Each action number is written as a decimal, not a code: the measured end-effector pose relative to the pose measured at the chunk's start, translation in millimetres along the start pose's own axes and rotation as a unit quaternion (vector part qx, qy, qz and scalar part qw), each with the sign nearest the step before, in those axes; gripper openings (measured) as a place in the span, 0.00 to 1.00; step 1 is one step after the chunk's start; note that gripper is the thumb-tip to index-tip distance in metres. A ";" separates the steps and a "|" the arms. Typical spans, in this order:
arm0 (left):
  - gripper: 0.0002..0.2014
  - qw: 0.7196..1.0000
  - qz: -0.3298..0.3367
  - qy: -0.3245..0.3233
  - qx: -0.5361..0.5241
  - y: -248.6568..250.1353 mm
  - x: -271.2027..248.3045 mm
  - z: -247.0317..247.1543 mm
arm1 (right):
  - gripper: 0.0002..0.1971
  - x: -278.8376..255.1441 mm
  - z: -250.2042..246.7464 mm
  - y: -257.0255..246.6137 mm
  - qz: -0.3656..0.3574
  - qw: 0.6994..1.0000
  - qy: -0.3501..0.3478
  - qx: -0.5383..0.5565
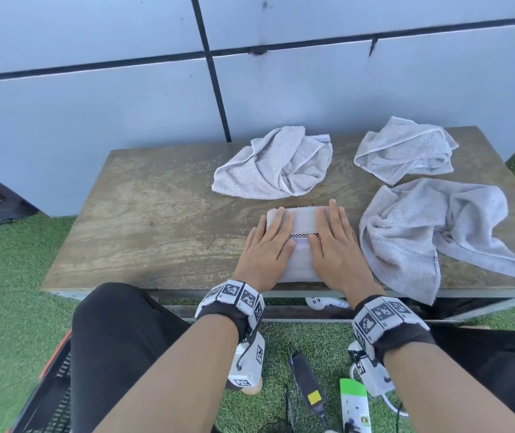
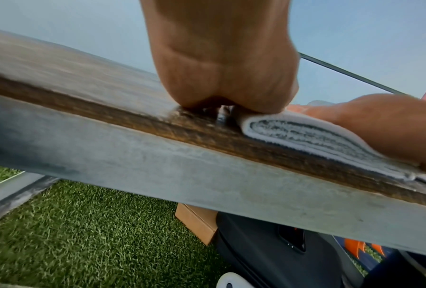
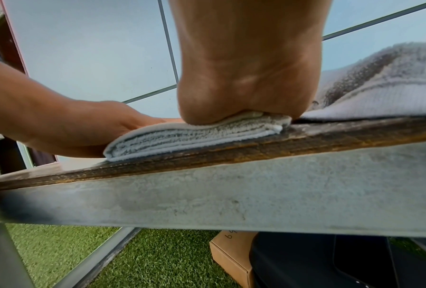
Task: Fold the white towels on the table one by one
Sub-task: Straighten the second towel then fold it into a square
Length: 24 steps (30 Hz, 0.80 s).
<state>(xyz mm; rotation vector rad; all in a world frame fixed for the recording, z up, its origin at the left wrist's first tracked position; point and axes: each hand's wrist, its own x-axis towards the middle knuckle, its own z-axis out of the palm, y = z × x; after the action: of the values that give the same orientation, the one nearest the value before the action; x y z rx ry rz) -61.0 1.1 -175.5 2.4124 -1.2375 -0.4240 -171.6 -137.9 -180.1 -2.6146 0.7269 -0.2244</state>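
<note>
A folded white towel (image 1: 302, 245) lies near the front edge of the wooden table (image 1: 156, 220). My left hand (image 1: 270, 245) presses flat on its left part, and my right hand (image 1: 334, 242) presses flat on its right part, fingers straight. In the left wrist view the heel of the left hand (image 2: 221, 78) bears down beside the layered folded towel (image 2: 317, 140). The right wrist view shows the right hand (image 3: 248, 87) pushing on the stacked layers of the folded towel (image 3: 194, 140). Three crumpled white towels lie at the back middle (image 1: 275, 164), the back right (image 1: 406, 151) and the right (image 1: 437, 232).
The right crumpled towel hangs a little over the table's front edge. Green artificial grass (image 1: 16, 292) surrounds the table. A cardboard box (image 3: 234, 259) and dark gear sit under the table. A black device (image 1: 307, 382) and a green-and-white pack (image 1: 354, 404) lie on the grass by my legs.
</note>
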 end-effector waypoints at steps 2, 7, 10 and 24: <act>0.31 0.999 -0.014 0.015 -0.034 -1.0 0.9 1.4 | 0.34 -0.6 -2.5 0.9 0.012 0.999 0.022 0.031; 0.47 0.980 -0.097 0.047 -0.168 -0.3 6.2 -4.6 | 0.36 -3.2 -12.2 -6.0 0.084 0.991 0.018 0.105; 0.36 0.969 -0.134 0.081 -0.190 2.2 4.6 -4.6 | 0.32 0.2 -13.2 -13.0 0.100 0.991 0.036 0.077; 0.16 0.904 -0.146 0.036 -0.401 0.9 -38.6 -86.3 | 0.38 -6.4 -51.5 -77.8 0.241 0.951 -0.117 0.153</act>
<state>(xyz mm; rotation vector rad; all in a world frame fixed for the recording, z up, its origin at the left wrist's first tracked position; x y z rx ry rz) -45.8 50.1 -96.0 1.8469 -0.4941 -0.7494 -154.9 -92.0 -100.3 -2.0529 1.1116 0.1092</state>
